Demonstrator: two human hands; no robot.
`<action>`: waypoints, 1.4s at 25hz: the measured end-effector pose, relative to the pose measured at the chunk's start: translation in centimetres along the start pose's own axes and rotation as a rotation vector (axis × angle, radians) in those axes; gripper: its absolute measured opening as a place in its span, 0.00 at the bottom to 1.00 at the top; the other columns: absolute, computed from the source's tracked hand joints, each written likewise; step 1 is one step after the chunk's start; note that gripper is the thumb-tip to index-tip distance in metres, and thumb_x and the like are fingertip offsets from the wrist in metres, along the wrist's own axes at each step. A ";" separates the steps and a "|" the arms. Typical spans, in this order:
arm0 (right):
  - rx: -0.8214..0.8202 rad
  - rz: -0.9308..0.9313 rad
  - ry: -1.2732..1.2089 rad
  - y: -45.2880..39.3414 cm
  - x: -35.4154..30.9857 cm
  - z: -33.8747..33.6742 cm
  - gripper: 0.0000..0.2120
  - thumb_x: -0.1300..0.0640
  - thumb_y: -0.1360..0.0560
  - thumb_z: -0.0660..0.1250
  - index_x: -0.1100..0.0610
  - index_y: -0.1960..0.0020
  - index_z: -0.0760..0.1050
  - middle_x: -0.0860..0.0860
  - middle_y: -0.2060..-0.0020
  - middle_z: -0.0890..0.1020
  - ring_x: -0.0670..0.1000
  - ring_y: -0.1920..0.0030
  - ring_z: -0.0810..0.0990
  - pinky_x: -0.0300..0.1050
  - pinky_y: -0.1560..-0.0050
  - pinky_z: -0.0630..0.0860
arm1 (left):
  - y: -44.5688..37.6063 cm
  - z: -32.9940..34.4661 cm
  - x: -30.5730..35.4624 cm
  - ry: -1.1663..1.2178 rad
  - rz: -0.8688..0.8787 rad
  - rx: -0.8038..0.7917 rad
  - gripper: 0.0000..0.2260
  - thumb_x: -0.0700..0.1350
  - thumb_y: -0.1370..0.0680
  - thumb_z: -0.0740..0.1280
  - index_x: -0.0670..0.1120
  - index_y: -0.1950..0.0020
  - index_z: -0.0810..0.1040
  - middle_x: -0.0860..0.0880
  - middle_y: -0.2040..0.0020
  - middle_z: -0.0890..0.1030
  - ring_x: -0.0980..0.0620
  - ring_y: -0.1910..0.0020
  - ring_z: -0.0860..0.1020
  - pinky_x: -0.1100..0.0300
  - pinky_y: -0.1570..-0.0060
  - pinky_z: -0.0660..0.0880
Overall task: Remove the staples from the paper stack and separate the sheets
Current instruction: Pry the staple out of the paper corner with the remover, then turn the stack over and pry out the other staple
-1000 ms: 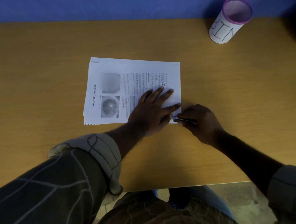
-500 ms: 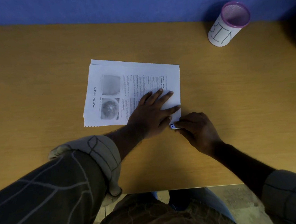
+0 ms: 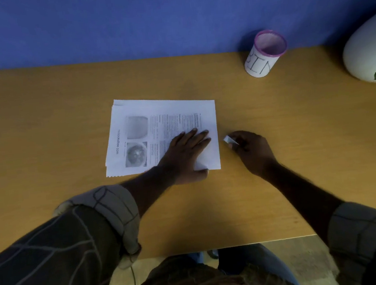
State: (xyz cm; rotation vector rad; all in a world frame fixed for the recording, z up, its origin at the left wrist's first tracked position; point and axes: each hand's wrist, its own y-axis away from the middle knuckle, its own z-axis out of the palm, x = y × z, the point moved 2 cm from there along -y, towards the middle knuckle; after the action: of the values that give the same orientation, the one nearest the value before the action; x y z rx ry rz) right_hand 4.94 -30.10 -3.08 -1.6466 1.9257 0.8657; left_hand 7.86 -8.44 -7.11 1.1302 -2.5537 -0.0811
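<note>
A stack of printed white sheets [image 3: 135, 133] lies on the wooden desk [image 3: 43, 133], its sheets slightly fanned at the left edge. My left hand [image 3: 185, 151] presses flat on the stack's near right part, fingers straight. My right hand [image 3: 252, 150] is just right of the stack, off the paper, its fingers curled around a small staple remover [image 3: 228, 139] whose pale tip sticks out toward the paper. No staple can be made out.
A white cup with a purple rim, marked "BIN" [image 3: 263, 54], stands at the back right against the blue wall. A white round pot with a green plant [image 3: 369, 51] sits at the far right edge. The desk's front edge is near my lap.
My right hand has drawn the staple remover away from the stack's near right corner, moving right and up off the paper. The left hand stays pressed on the sheets.
</note>
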 end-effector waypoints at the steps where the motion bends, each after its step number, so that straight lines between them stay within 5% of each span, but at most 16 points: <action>1: 0.046 -0.012 0.078 0.6 0.3 -0.2 0.11 0.56 0.24 0.69 0.54 0.42 0.80 0.50 0.49 0.82 0.50 0.50 0.80 0.44 0.50 0.76 | -0.1 -0.5 0.1 -0.005 0.002 -0.021 0.41 0.63 0.27 0.65 0.51 0.18 0.55 0.52 0.17 0.50 0.48 0.18 0.47 0.45 0.21 0.50; 4: 0.176 -0.012 0.344 1.8 1.4 0.0 0.10 0.54 0.24 0.67 0.53 0.43 0.79 0.53 0.52 0.81 0.56 0.51 0.78 0.50 0.51 0.73 | -0.1 -1.8 0.6 0.004 0.012 -0.075 0.39 0.59 0.26 0.69 0.50 0.19 0.57 0.51 0.17 0.52 0.47 0.18 0.50 0.45 0.24 0.56; 10: 0.115 0.071 0.379 1.7 1.3 -0.3 0.21 0.48 0.24 0.65 0.53 0.32 0.71 0.53 0.39 0.76 0.58 0.37 0.72 0.56 0.39 0.67 | -0.2 -3.3 1.3 0.079 -0.050 -0.218 0.45 0.51 0.28 0.76 0.47 0.18 0.54 0.49 0.17 0.51 0.47 0.18 0.49 0.44 0.22 0.58; 18: -0.215 -0.363 0.522 -2.7 -1.6 -2.0 0.28 0.57 0.25 0.66 0.50 0.26 0.63 0.50 0.26 0.66 0.53 0.25 0.60 0.56 0.26 0.57 | -0.3 -4.4 3.2 -0.079 -0.133 -0.266 0.46 0.46 0.27 0.76 0.53 0.18 0.51 0.51 0.17 0.49 0.47 0.18 0.49 0.46 0.23 0.59; 23: -0.266 -0.026 0.004 -6.9 -1.1 -1.7 0.34 0.49 0.28 0.72 0.52 0.26 0.62 0.51 0.27 0.66 0.55 0.28 0.65 0.55 0.29 0.66 | 2.8 -2.7 4.6 0.007 -0.224 -0.086 0.39 0.51 0.25 0.71 0.52 0.19 0.56 0.51 0.18 0.56 0.48 0.18 0.51 0.47 0.22 0.59; 26: -0.251 -0.051 0.154 -9.8 -2.5 -0.3 0.39 0.38 0.30 0.70 0.52 0.27 0.59 0.53 0.29 0.68 0.59 0.29 0.67 0.58 0.34 0.71 | 3.8 -1.8 4.7 0.033 -0.273 -0.058 0.36 0.51 0.25 0.70 0.51 0.19 0.58 0.52 0.18 0.57 0.51 0.19 0.52 0.47 0.22 0.60; 29: -0.250 -0.008 0.331 -10.8 -4.1 1.4 0.45 0.39 0.31 0.72 0.56 0.24 0.55 0.56 0.27 0.64 0.60 0.28 0.63 0.64 0.34 0.69 | 3.3 -1.8 4.4 0.048 -0.275 -0.008 0.35 0.49 0.25 0.68 0.51 0.20 0.59 0.53 0.19 0.59 0.52 0.19 0.54 0.50 0.22 0.61; 35: -0.240 0.106 0.371 -9.7 -3.7 2.6 0.33 0.43 0.31 0.74 0.56 0.32 0.68 0.55 0.37 0.75 0.58 0.36 0.72 0.61 0.39 0.74 | 3.0 -1.2 2.1 0.028 -0.138 0.117 0.32 0.50 0.30 0.73 0.49 0.26 0.69 0.50 0.29 0.74 0.48 0.29 0.72 0.48 0.36 0.77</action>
State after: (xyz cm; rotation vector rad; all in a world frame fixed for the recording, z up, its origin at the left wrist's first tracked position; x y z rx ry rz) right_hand 14.98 -26.50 -3.93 -1.9743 2.2458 0.9132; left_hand 4.84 -7.77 -4.83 1.3417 -2.4814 0.0503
